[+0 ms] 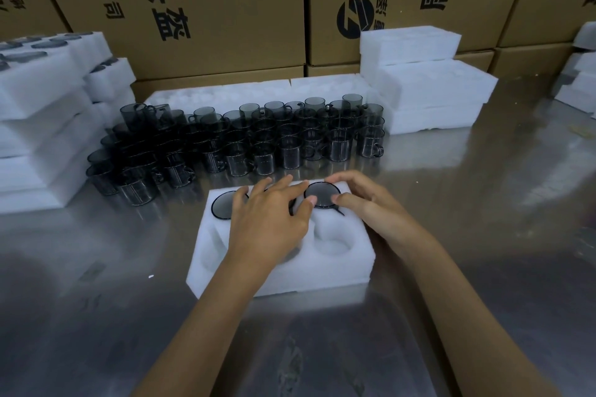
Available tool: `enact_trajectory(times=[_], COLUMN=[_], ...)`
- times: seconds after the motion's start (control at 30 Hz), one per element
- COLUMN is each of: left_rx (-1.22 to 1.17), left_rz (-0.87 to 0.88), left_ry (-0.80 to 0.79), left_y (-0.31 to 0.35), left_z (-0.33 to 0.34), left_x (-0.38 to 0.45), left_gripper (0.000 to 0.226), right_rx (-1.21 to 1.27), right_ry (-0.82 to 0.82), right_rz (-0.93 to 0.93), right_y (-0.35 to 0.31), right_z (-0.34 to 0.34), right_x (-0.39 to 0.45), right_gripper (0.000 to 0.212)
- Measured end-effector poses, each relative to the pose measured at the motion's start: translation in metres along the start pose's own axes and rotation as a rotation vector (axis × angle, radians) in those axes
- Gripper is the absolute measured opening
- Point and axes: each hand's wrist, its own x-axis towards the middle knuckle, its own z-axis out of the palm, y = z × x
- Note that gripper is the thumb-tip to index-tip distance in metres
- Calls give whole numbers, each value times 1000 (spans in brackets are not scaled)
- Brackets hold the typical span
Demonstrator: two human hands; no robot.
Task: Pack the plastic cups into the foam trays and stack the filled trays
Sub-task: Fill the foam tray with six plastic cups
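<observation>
mid-pack at frame ctr: foam tray [335,263] w/ far-row cups [322,194] seated, near-row pockets empty, left hand [269,222] flat & released over mid cup, right hand [362,200] loose at right cup, grasping nothing, loose cups [245,142] behind, filled stacks [38,119] upper left.

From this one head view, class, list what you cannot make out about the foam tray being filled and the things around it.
- Middle pockets of the foam tray: hidden under the left hand; cup or no cup there cannot be told.
- Handle of the cup at the tray's far right: mostly covered by the right hand.
- Back rows of the loose cups: overlapping, too dark to count.
- Stacked trays at left: cut off by the frame edge.
</observation>
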Motion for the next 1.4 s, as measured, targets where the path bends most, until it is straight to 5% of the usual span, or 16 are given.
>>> enact_trajectory(times=[0.2,0.37,0.5,0.73,1.0,1.4], left_rx=[-8,-708,-605,-35,179,-4], left_rz=[57,-78,-284,-447,-300,-13], left_ry=[17,287,506,310,271,454], left_y=[-1,-25,-80,-176,-233,-213], left_z=[-2,-25,-56,-92,-84,-71], left_x=[-5,11,59,151,205,164], left_gripper=[41,47,47,57,28,12], right_rx=[93,115,-53,-327,-454,-330], right_ry=[77,373,521,733,733,729], right_rz=[27,10,-13,94,80,102], right_y=[4,20,30,29,37,30], right_z=[0,1,3,11,4,4], right_x=[-2,13,29,61,81,75], right_gripper=[24,14,23,31,32,31])
